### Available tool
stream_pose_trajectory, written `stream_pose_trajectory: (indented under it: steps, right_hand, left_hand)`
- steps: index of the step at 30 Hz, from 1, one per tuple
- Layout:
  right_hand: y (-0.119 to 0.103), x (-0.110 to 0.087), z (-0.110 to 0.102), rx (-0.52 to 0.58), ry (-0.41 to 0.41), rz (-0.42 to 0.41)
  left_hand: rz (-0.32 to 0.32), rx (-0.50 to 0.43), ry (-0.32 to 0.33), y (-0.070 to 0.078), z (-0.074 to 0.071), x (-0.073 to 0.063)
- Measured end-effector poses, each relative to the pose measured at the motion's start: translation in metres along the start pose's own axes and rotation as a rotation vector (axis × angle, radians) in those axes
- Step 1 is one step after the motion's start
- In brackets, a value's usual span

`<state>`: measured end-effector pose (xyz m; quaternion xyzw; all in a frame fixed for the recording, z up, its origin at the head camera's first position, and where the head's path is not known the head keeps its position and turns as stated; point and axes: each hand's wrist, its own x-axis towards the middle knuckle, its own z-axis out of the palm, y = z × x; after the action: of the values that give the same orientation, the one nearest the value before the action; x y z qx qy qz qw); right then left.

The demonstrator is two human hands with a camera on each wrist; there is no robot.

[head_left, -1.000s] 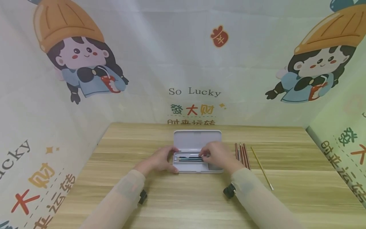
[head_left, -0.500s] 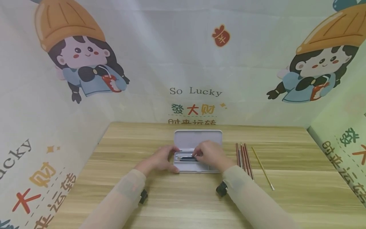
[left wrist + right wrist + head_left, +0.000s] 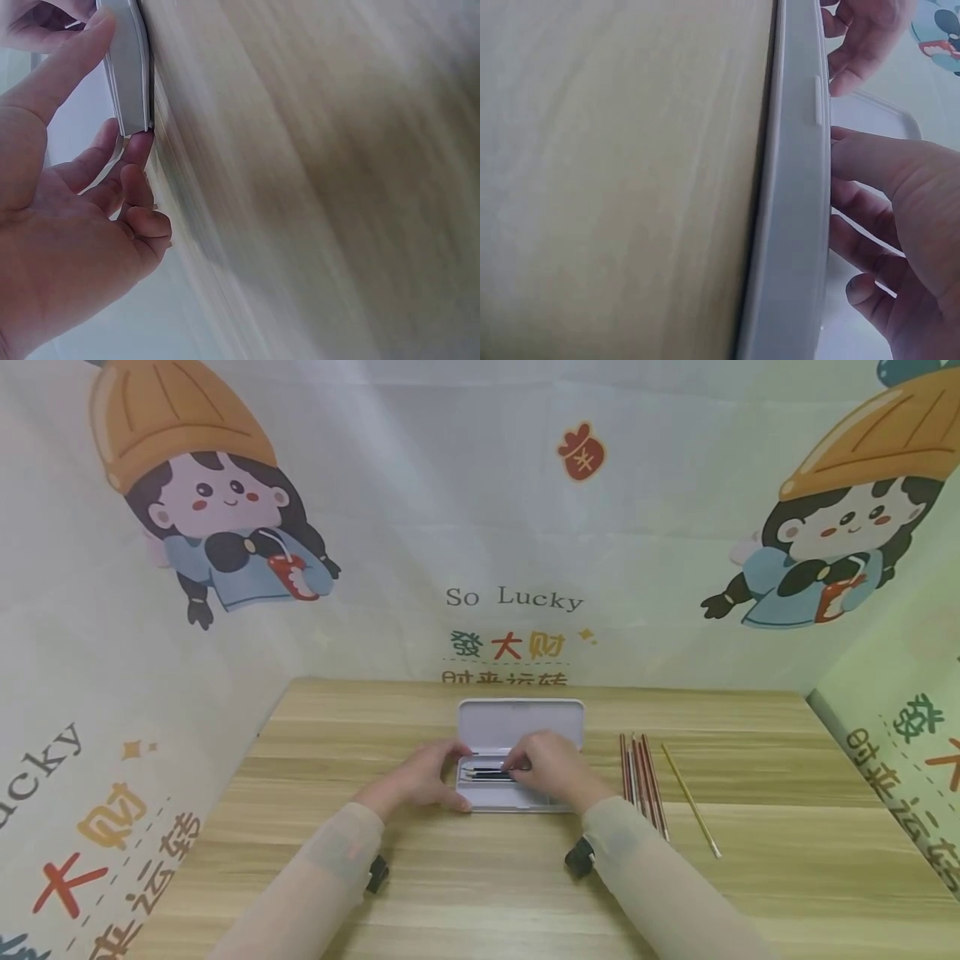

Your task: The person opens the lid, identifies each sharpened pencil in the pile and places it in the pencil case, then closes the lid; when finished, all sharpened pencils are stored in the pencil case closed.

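A white pencil case [image 3: 491,727] lies on the table with its lid tipped back. Its left end is in the grip of my left hand [image 3: 426,775], thumb at the front corner and fingers round the back one. In the left wrist view that thumb presses on the rim of the case wall [image 3: 129,71]. Dark pencils [image 3: 483,775] lie lengthwise in the rear compartment, points to the left. My right hand [image 3: 551,767] reaches over the case and pinches a dark pencil among them. In the right wrist view the case's front wall [image 3: 791,210] hides its fingertips.
Several reddish-brown pencils [image 3: 643,777] lie side by side on the wooden table [image 3: 480,877], right of the case. Further right is a thin yellow rod [image 3: 688,797] with a pale near end. A printed cloth [image 3: 397,527] hangs behind the table.
My right hand has shifted left along the rear compartment, covering more of the dark pencils. My left hand keeps its hold on the case's left end.
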<state>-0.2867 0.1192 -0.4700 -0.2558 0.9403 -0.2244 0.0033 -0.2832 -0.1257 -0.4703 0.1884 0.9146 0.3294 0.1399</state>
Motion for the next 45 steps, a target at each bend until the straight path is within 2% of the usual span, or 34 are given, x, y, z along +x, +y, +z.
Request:
stream_pose_trajectory:
  steps: [8,19,28,35,45]
  right_hand:
    - [0.006,-0.008,0.006,0.018,0.054,-0.015]
    - [0.018,-0.028,-0.007,0.052,0.084,-0.009]
    - [0.041,-0.056,-0.029,-0.014,0.094,0.074]
    - [0.06,-0.075,-0.045,-0.001,0.162,0.085]
    - [0.083,-0.097,-0.053,-0.024,0.118,0.137]
  left_hand:
    - [-0.01,0.005,0.001,-0.003,0.003,0.0]
    - [-0.016,0.001,0.006,-0.001,-0.001,-0.001]
    - [-0.007,0.025,-0.004,0.004,-0.002,-0.001]
    - [0.001,0.034,-0.004,0.003,-0.003,0.0]
    - [-0.004,0.055,-0.005,0.001,-0.002,0.003]
